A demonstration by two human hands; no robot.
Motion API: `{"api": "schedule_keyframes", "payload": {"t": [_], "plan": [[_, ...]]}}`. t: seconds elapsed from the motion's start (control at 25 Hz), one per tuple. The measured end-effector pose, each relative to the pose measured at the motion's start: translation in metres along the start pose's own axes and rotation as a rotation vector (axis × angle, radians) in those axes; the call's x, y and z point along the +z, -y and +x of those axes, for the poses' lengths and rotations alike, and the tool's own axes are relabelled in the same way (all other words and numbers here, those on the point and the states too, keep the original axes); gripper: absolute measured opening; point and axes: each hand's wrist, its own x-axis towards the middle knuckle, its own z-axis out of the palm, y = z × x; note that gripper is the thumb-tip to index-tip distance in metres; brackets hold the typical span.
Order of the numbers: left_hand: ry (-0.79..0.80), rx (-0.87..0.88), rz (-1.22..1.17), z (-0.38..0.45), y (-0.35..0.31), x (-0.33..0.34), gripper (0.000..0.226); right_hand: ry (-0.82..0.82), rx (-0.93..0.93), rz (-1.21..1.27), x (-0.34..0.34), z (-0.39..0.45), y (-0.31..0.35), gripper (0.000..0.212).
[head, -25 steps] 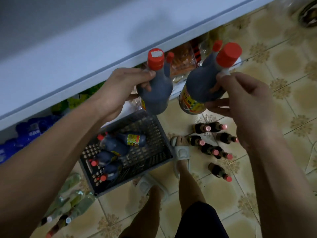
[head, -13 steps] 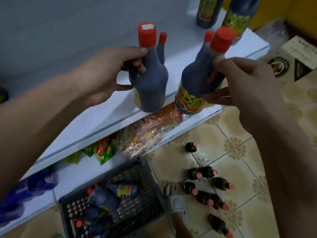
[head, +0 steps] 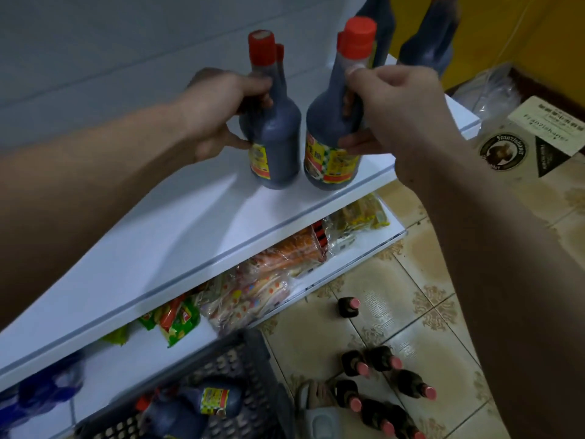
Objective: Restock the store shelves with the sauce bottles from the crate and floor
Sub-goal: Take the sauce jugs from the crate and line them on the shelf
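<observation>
Hands grip dark sauce bottles by their necks above the white upper shelf (head: 196, 236). At about 11 o'clock of centre, the left hand (head: 218, 112) wraps its fingers round two red-capped bottles (head: 275, 137), one behind the other; the front one's base is at or just above the shelf surface, though contact cannot be told. At about 1 o'clock, the right hand (head: 392, 112) pinches a second pair of red-capped bottles (head: 329, 144), tilted slightly, low over the shelf near its front edge. The two pairs are just beside each other. More dark bottles (head: 424, 39) stand on the shelf at 12 to 1 o'clock. On the lower shelf (head: 357, 251), snack packets (head: 253, 289) lie in a row. At 6 to 7 o'clock a dark plastic crate (head: 253, 369) holds further sauce bottles (head: 202, 403) lying down. At 5 o'clock, small pink-capped bottles (head: 383, 359) lie scattered on the tiled floor (head: 421, 258), beside a foot in a sandal (head: 316, 410). A cardboard box (head: 538, 144) sits at 3 o'clock.
</observation>
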Motion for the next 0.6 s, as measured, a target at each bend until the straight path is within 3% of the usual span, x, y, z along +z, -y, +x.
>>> {"api": "schedule_keyframes", "payload": {"t": [0.16, 0.4, 0.48, 0.6], "plan": [[-0.105, 0.042, 0.014, 0.022, 0.004, 0.005, 0.007, 0.012, -0.037, -0.068, 0.013, 0.026, -0.007, 0.043], [-0.116, 0.043, 0.009, 0.037, 0.006, -0.004, 0.006, 0.031, -0.011, -0.136, 0.026, 0.044, -0.023, 0.051], [-0.148, 0.069, 0.055, 0.038, 0.007, -0.004, 0.02, 0.016, 0.001, -0.133, 0.027, 0.044, -0.028, 0.049], [-0.19, 0.061, 0.111, 0.039, 0.018, -0.004, 0.067, -0.06, -0.04, -0.168, 0.033, 0.038, -0.033, 0.041]]}}
